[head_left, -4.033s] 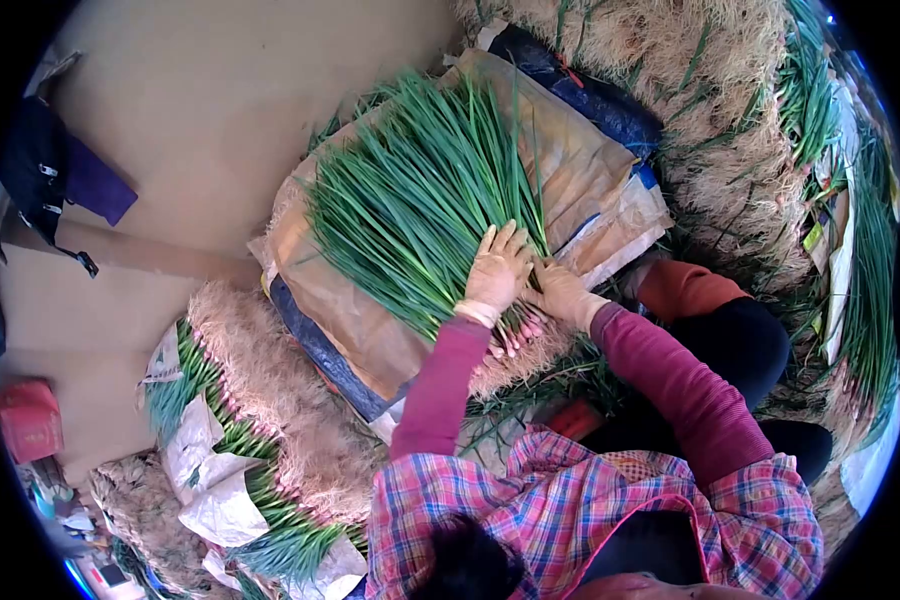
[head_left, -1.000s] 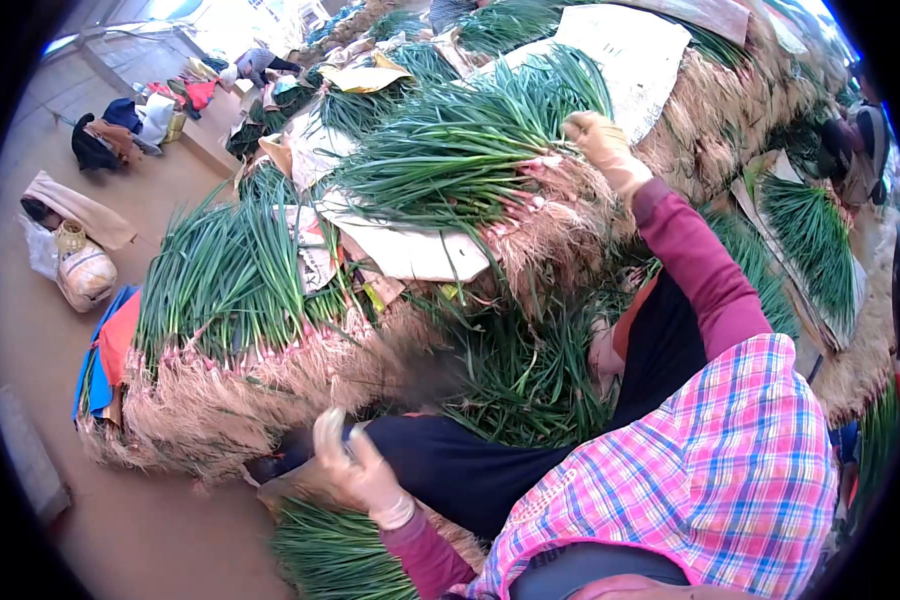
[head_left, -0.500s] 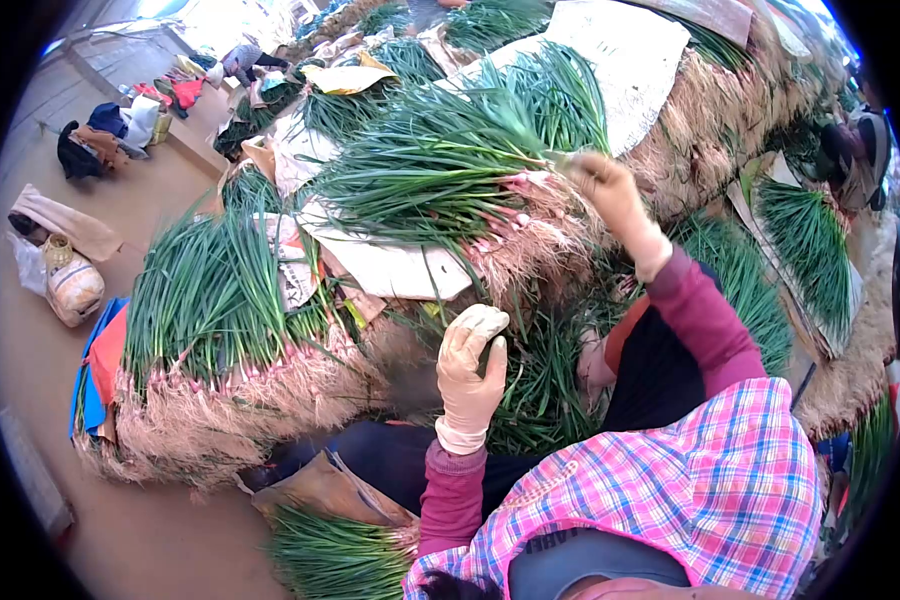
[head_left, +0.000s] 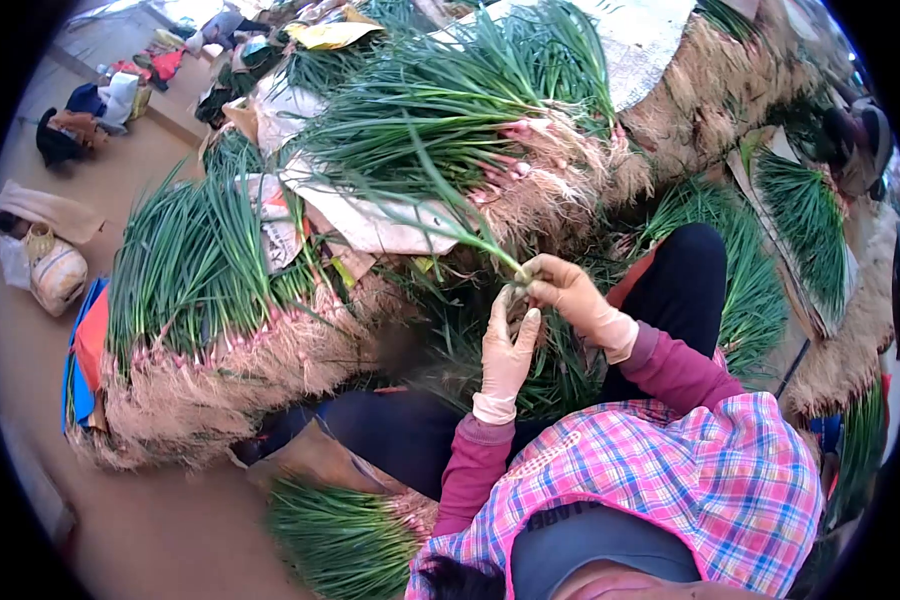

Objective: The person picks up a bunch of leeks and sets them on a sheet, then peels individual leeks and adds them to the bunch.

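Spreading across the ground, heaps of green onions (head_left: pixel 200 270) lie in layers with pale roots outward, sheets of brown paper (head_left: pixel 370 220) between them — a second heap (head_left: pixel 450 110) sits higher, behind. Below them a smaller bundle (head_left: pixel 340 540) rests by the person's dark trousers (head_left: pixel 410 430). At the centre, both gloved hands meet on a single green onion (head_left: pixel 450 225): the right hand (head_left: pixel 575 300) pinches its root end with closed fingers, while the left hand (head_left: pixel 505 355) — fingers mostly straight — touches the same end from below, leaves trailing up and to the left.
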`<state>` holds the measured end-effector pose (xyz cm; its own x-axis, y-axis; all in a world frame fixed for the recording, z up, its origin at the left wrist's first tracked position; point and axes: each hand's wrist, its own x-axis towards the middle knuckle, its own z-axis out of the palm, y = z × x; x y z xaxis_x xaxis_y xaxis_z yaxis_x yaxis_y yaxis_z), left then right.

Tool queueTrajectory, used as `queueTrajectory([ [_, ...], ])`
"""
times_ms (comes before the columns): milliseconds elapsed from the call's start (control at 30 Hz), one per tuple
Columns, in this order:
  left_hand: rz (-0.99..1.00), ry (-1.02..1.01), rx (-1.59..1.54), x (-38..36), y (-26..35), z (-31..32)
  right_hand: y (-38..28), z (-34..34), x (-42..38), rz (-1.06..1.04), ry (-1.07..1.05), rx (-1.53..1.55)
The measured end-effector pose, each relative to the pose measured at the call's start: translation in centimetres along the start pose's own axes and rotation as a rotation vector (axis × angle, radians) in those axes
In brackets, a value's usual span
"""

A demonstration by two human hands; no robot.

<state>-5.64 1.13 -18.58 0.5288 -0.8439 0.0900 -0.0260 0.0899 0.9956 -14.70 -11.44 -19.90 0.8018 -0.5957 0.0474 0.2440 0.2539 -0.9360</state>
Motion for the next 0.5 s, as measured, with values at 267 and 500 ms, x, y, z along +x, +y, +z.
queueTrajectory([
  [267,-0.364,-0.238,-0.461,0.2,-2.7,-1.0,0.3,-0.6,-0.2,0.063,-0.105,-0.060],
  [500,-0.269,-0.102,-0.195,0.4,-3.6,-0.4,-1.0,0.4,1.3,-0.436,0.058,-1.229],
])
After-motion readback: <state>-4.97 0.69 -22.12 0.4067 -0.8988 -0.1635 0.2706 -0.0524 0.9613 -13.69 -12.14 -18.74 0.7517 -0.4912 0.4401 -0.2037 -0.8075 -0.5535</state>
